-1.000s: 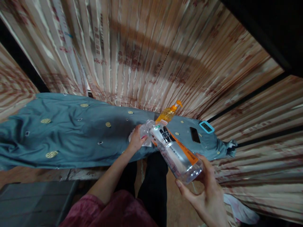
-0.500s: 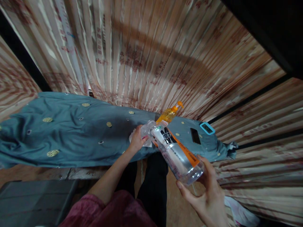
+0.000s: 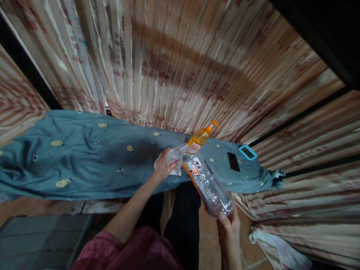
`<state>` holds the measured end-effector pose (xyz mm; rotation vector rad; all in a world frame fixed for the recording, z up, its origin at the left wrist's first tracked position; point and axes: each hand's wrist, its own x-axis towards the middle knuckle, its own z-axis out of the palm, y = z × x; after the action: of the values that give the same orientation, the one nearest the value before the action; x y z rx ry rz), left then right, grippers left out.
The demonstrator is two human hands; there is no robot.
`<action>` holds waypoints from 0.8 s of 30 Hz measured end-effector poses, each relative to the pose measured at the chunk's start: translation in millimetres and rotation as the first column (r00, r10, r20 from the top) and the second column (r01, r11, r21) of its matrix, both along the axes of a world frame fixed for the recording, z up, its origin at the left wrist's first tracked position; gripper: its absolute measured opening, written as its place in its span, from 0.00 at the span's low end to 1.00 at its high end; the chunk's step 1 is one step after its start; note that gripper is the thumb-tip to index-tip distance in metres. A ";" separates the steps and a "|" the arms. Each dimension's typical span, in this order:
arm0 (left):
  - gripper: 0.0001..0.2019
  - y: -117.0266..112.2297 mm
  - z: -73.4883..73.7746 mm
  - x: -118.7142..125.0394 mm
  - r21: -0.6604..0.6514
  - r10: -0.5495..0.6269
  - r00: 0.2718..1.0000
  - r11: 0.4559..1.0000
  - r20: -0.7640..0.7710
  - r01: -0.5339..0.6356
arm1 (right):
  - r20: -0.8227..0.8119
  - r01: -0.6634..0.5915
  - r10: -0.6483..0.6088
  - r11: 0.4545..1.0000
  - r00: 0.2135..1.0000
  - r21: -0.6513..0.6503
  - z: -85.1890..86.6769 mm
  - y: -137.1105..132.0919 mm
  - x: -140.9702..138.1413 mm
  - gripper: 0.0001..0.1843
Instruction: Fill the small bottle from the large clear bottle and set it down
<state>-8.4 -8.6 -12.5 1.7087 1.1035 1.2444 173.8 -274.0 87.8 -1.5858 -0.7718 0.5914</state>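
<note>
A large clear plastic bottle [image 3: 208,183] with a silver and orange label slants across in front of me. At its neck end, the fingers of my left hand [image 3: 163,165] are closed around the clear plastic. My right hand [image 3: 229,227] grips the bottle's base, thumb on the near side. Beneath my left hand shows a piece of white tissue [image 3: 176,170]; whether the hand touches it I cannot tell. Just beyond the neck is a pump bottle [image 3: 200,137] of yellow-orange liquid with an orange pump.
A teal patterned cloth [image 3: 84,157] covers the long narrow surface. A dark phone [image 3: 233,162] and a blue-framed digital clock [image 3: 248,152] lie at its right end. Pleated curtains [image 3: 168,67] hang behind and to the right. A grey box [image 3: 42,240] stands at lower left.
The bottle has rolled about its length, turning its printed silver face away. My right hand has shifted left and down, round the base. My left hand stays nearly in place.
</note>
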 end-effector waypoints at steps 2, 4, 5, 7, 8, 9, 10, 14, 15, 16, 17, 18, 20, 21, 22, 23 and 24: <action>0.36 0.9 -0.5 -1.1 0.005 -0.007 1.000 1.000 -0.002 0.007 | -0.158 -0.037 0.040 0.999 0.987 0.018 -14.8 2.8 -0.9 0.36; 0.38 1.3 0.0 -1.7 0.012 -0.008 1.000 1.000 0.001 0.008 | -0.314 -0.065 0.073 0.997 0.947 0.034 -26.9 5.4 -4.1 0.29; 0.39 1.3 0.5 -1.8 0.015 -0.009 1.000 1.000 0.006 0.009 | -0.383 -0.076 0.088 0.996 0.920 0.046 -31.9 6.6 -6.1 0.27; 0.43 0.4 2.2 -2.7 0.011 -0.015 0.999 1.000 0.030 0.015 | -0.497 -0.096 0.124 0.992 0.859 0.082 -39.9 9.1 -10.7 0.28; 0.45 -1.0 3.1 -4.0 0.003 -0.014 0.999 1.000 0.050 0.014 | -0.543 -0.105 0.145 0.989 0.827 0.104 -43.0 10.4 -13.4 0.29; 0.47 -3.4 4.0 -6.4 -0.007 -0.008 0.997 1.000 0.076 0.009 | -0.583 -0.115 0.167 0.985 0.795 0.126 -45.7 11.9 -16.7 0.30; 0.49 -7.1 4.6 -10.0 -0.018 0.007 0.994 1.000 0.107 -0.005 | -0.617 -0.126 0.189 0.981 0.764 0.145 -47.9 13.6 -20.7 0.31; 0.53 -39.0 3.4 -38.9 -0.095 0.093 0.963 0.993 0.251 -0.071 | -0.719 -0.226 0.287 0.957 0.633 0.183 -54.8 24.1 -44.7 0.30; 0.52 -50.9 2.5 -48.6 -0.138 0.108 0.948 0.988 0.301 -0.068 | -0.737 -0.263 0.313 0.946 0.598 0.188 -56.8 28.1 -52.2 0.29; 0.51 -63.4 1.8 -58.3 -0.183 0.108 0.929 0.982 0.353 -0.044 | -0.754 -0.301 0.337 0.934 0.564 0.192 -59.0 32.5 -60.0 0.28; 0.49 -76.0 1.6 -67.7 -0.224 0.082 0.914 0.975 0.397 0.010 | -0.770 -0.333 0.356 0.922 0.530 0.197 -61.7 37.5 -67.7 0.28; 0.48 -87.8 2.2 -76.1 -0.259 0.063 0.899 0.964 0.434 0.058 | -0.782 -0.361 0.373 0.910 0.499 0.203 -64.8 42.8 -75.3 0.27; 0.45 -106.7 6.0 -88.9 -0.320 0.073 0.880 0.943 0.469 0.093 | -0.799 -0.402 0.400 0.889 0.449 0.219 -72.1 53.8 -89.7 0.28; 0.43 -112.7 9.1 -93.2 -0.343 0.079 0.877 0.934 0.473 0.100 | -0.804 -0.418 0.411 0.880 0.430 0.226 -76.0 59.2 -96.4 0.29; 0.43 -116.3 12.9 -96.3 -0.364 0.089 0.875 0.926 0.476 0.104 | -0.808 -0.432 0.420 0.872 0.413 0.232 -79.8 64.3 -102.7 0.30; 0.43 -117.5 17.0 -98.4 -0.387 0.113 0.868 0.917 0.483 0.096 | -0.810 -0.441 0.427 0.865 0.401 0.237 -83.3 69.2 -108.6 0.30; 0.43 -116.8 21.3 -99.9 -0.413 0.146 0.861 0.907 0.487 0.080 | -0.811 -0.452 0.435 0.859 0.392 0.242 -86.3 73.7 -114.0 0.32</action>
<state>-108.3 -125.4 8.8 0.9560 0.9829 1.2671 59.8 -200.3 1.5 -0.8486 -0.3918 1.6432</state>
